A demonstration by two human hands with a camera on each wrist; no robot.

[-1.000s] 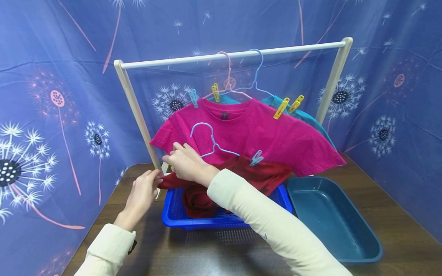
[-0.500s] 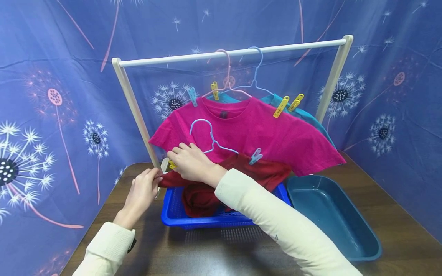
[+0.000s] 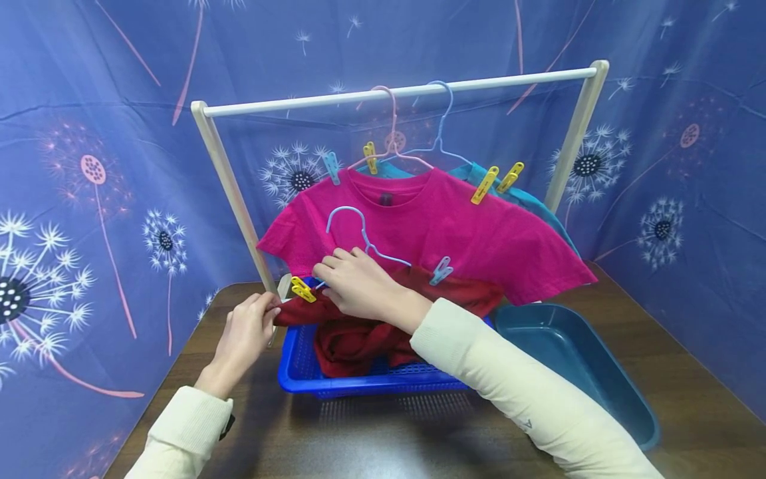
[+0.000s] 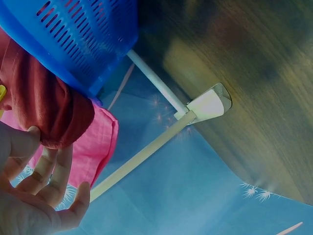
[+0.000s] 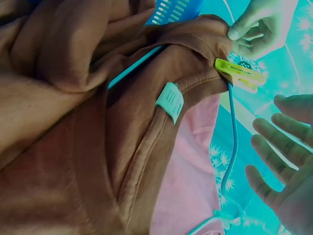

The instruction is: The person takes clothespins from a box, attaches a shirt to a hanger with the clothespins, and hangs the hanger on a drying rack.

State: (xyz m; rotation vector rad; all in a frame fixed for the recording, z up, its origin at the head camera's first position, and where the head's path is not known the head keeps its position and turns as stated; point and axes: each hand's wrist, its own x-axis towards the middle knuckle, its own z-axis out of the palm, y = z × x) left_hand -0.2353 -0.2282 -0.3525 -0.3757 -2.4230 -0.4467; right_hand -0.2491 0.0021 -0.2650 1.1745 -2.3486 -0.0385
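A dark red shirt [image 3: 353, 336] with a light blue hanger [image 3: 366, 233] inside it lies over a blue basket [image 3: 299, 382]. My left hand [image 3: 245, 332] pinches the end of its sleeve, between thumb and fingers in the left wrist view. Near that shoulder, a yellow clothespin [image 3: 303, 289] is clipped on the cloth; a light blue clothespin [image 3: 441, 271] grips the other shoulder. My right hand [image 3: 359, 283] is over the shirt in the head view. In the right wrist view its fingers [image 5: 279, 134] are spread, holding nothing, beside the hanger wire. A white label [image 5: 171, 100] shows inside the collar.
Behind stands a drying rack with a white rod [image 3: 299, 101]. A pink shirt [image 3: 467, 239] and a teal shirt [image 3: 541, 216] hang on it from hangers, with several clothespins clipped on. A dark teal tub [image 3: 643, 419] sits at the right on the wooden table [image 3: 323, 439].
My right hand has moved right, away from the sleeve side, so the yellow clothespin on the red shirt comes into full view. My left hand keeps its hold on the sleeve.
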